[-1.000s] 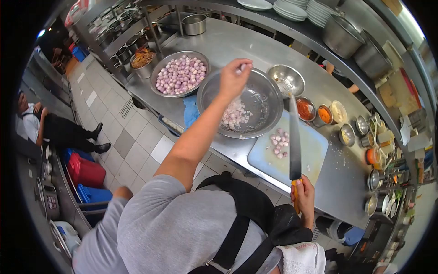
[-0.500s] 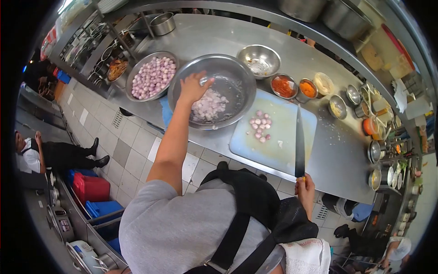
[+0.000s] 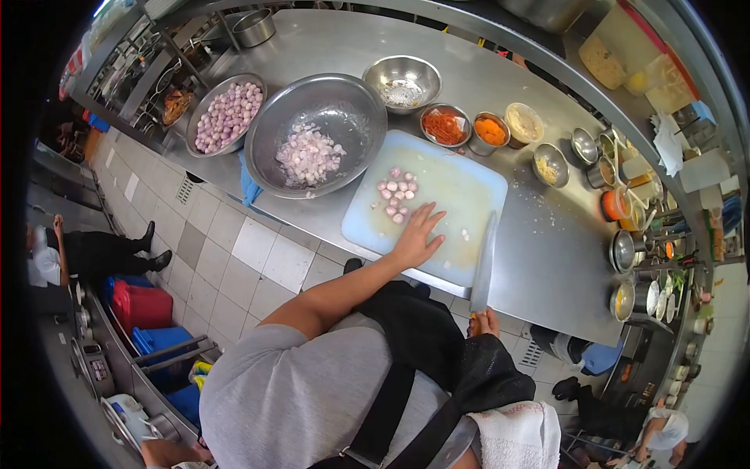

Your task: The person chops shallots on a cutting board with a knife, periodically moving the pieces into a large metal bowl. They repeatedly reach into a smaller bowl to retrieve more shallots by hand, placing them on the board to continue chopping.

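Note:
My left hand [image 3: 419, 238] is over the cutting board [image 3: 469, 191] with its fingers spread and nothing in it. Just beyond its fingertips lies a cluster of peeled shallots [image 3: 397, 189]. A small white piece [image 3: 466, 234] rests to the right of that hand. My right hand [image 3: 484, 322] grips the yellowish handle of a large kitchen knife [image 3: 483, 266]. The blade points away from me along the board's right edge. Left of the board stands a wide metal bowl [image 3: 361, 125] with chopped shallots [image 3: 308, 154] in it.
A bowl of whole shallots [image 3: 228, 117] stands at the far left. Behind the board are a metal bowl [image 3: 402, 82], shredded red food [image 3: 443, 127] and orange food [image 3: 492, 130] in containers. A shelf edge [image 3: 469, 27] runs overhead. Other people are at both sides.
My left hand has moved from above the wide bowl to the cutting board. The knife stays in my right hand at the board's right side. The view has shifted right.

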Demonstrator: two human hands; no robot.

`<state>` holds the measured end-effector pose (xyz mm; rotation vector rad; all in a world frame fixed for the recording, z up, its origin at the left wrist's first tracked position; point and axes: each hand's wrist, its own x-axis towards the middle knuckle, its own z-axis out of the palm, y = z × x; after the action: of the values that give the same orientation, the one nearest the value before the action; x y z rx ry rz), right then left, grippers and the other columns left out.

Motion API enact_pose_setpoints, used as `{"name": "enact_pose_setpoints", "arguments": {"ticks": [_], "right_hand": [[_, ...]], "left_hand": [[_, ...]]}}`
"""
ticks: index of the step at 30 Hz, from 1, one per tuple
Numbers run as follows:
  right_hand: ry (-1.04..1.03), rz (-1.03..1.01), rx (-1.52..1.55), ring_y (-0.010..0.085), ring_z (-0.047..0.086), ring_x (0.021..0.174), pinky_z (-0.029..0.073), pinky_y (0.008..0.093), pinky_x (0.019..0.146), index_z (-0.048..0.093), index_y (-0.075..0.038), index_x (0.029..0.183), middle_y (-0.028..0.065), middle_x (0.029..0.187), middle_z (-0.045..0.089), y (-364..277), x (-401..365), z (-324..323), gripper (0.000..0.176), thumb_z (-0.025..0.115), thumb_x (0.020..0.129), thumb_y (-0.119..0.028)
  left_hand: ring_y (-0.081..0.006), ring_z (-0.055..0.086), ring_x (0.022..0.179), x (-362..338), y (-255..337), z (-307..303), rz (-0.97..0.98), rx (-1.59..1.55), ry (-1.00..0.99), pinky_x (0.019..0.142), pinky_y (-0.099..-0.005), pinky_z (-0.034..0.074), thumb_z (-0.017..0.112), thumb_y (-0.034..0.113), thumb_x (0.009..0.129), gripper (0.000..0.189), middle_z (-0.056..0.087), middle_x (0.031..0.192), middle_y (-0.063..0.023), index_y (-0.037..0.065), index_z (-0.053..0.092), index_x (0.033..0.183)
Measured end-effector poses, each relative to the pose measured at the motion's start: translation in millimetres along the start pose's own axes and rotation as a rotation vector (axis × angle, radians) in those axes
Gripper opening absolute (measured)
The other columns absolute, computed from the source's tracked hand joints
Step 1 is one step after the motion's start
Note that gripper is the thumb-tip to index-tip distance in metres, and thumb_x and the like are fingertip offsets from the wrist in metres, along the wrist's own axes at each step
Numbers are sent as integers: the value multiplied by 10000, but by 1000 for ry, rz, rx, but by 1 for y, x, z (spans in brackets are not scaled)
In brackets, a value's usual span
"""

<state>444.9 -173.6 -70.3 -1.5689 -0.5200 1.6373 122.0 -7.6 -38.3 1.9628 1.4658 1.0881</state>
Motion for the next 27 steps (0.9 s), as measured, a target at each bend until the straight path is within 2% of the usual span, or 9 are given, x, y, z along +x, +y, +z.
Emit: {"name": "enact_pose_setpoints", "arguments": {"ticks": [4,7,12,17,19,20,22,25,27], "right_hand": [[-88,27,-45,162,526,467,451,315,422,601,-111,1270,54,720,584,-9,-8,16,228,637,1070,-215],[-150,10,-77,166,545,486,459,318,424,599,-99,1246,54,730,593,-2,-5,32,215,633,1083,-235],[-279,-36,-237,188,632,562,564,352,517,560,-67,1220,73,765,623,-2,0,85,235,600,1114,-273],[-333,5,-228,150,599,560,536,314,520,588,-39,1184,50,758,611,-5,-11,146,229,595,1118,-258],[-288,-58,-189,136,592,561,518,304,511,585,-28,1175,39,751,601,2,-19,163,238,589,1122,-259],[-272,-108,-179,116,576,558,487,285,495,586,-23,1160,27,748,588,4,-25,169,225,588,1122,-245],[-248,-161,-227,107,569,555,475,278,489,587,-25,1146,21,741,580,-10,-35,188,211,585,1122,-235],[-220,-289,-329,91,543,539,453,261,483,602,-21,1178,-1,703,549,-66,-55,237,212,592,1118,-224],[-350,-419,-395,88,543,534,450,265,489,617,-8,1255,-5,685,554,-101,-64,274,266,616,1105,-227]], "left_hand": [[-454,322,1567,-9,9,20,30,140,-108,1294,-550,260,687,232,1015,606,362,1676,-244,81,480,1565],[-481,298,1566,-6,19,22,49,48,-158,1296,-574,246,644,236,1034,589,329,1680,-268,56,456,1562],[-482,299,1565,9,29,36,-22,35,2,1299,-554,250,608,248,1058,571,312,1689,-268,59,449,1573],[-457,303,1576,16,19,43,-70,-103,68,1303,-523,255,584,212,1070,539,327,1702,-236,51,463,1571],[-455,300,1576,20,16,41,-71,-158,80,1305,-515,257,573,186,1070,523,335,1698,-230,50,471,1565],[-450,298,1582,24,15,39,-61,-243,94,1306,-506,256,553,128,1066,504,359,1693,-218,40,482,1558],[-444,297,1588,32,19,15,-46,-334,104,1307,-496,254,533,71,1063,491,383,1688,-207,29,492,1550],[-419,284,1607,71,32,-49,77,-355,274,1310,-471,238,487,-30,1044,509,406,1687,-205,11,501,1550],[-380,280,1617,97,33,-112,112,-354,421,1313,-453,232,484,-17,1058,517,403,1694,-200,17,488,1573]]}}
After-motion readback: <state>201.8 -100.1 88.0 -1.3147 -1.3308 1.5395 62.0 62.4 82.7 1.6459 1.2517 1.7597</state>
